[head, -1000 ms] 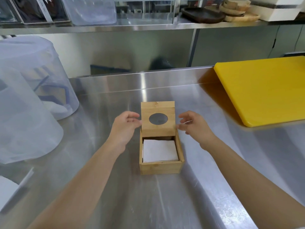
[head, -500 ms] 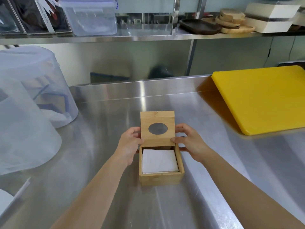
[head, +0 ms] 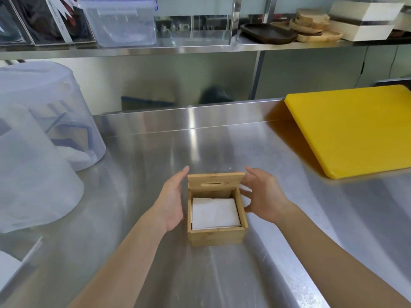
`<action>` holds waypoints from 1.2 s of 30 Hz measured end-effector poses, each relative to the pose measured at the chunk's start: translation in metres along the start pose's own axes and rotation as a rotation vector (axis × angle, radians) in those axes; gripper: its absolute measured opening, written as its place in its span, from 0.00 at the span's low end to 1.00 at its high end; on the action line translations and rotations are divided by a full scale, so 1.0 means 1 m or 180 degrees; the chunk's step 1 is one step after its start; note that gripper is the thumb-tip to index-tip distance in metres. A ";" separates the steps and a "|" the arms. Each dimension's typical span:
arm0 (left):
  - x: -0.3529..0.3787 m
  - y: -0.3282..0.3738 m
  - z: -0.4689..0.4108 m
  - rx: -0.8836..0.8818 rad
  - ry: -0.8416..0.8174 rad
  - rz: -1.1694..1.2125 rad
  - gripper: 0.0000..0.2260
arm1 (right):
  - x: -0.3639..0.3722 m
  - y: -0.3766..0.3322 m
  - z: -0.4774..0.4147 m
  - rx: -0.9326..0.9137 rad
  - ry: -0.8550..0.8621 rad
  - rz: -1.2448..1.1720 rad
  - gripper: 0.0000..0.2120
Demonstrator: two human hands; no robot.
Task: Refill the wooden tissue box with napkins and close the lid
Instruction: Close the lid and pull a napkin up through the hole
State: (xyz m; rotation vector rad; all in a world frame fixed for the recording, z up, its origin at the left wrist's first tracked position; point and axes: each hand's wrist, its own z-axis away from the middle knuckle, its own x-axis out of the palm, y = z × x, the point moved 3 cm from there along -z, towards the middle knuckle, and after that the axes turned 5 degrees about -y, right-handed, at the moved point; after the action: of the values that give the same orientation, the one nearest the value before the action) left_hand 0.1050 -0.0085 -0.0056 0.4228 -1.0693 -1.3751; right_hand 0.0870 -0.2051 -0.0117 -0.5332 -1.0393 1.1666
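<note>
Two open hands, left (head: 172,202) and right (head: 263,193), grasping nothing, are held beside the napkin-filled (head: 215,213) square wooden tissue box (head: 216,236), whose half-raised slotted lid (head: 215,182) awaits closing.

1. The tissue box (head: 216,235) near the middle is showing pale honey-brown wood with fine grain.
2. The napkins (head: 215,213) inside are showing plain white.
3. The cutting board (head: 355,130) at far right is glowing solid yellow.
4. The tabletop (head: 155,152) is gleaming streaky silver-grey.
5. The tray (head: 268,33) on the far shelf is showing dark brown.
</note>
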 end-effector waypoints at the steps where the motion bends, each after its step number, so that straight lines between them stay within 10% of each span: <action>1: 0.000 -0.002 0.000 -0.0141 -0.0261 -0.0070 0.17 | 0.003 0.001 0.004 0.0157 -0.0224 0.0110 0.14; 4: 0.000 -0.008 0.001 -0.0265 -0.0488 -0.0272 0.09 | 0.005 0.006 0.009 0.0227 -0.0434 0.0467 0.11; 7: -0.005 -0.015 -0.004 -0.0221 -0.0369 -0.0590 0.26 | -0.002 0.013 0.006 0.0233 -0.0598 0.0836 0.36; 13: -0.006 -0.027 -0.002 0.0130 -0.0149 -0.1344 0.36 | -0.003 0.024 0.005 0.0116 -0.0482 0.1569 0.45; 19: 0.020 -0.029 0.011 0.2066 0.0378 -0.4293 0.37 | 0.004 0.023 0.012 -0.0048 -0.0103 0.1825 0.40; 22: 0.023 -0.039 0.007 0.1998 0.0447 -0.5362 0.47 | 0.009 0.022 0.017 -0.0100 -0.0050 0.1996 0.39; 36: 0.023 -0.044 0.004 0.1726 0.0659 -0.5675 0.50 | 0.043 0.019 0.013 -0.1295 -0.0043 0.4937 0.16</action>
State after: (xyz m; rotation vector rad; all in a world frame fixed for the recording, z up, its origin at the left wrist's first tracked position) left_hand 0.0729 -0.0375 -0.0304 2.2198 -0.7294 -2.3640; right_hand 0.0677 -0.1605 -0.0044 -1.8327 -0.7711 2.2628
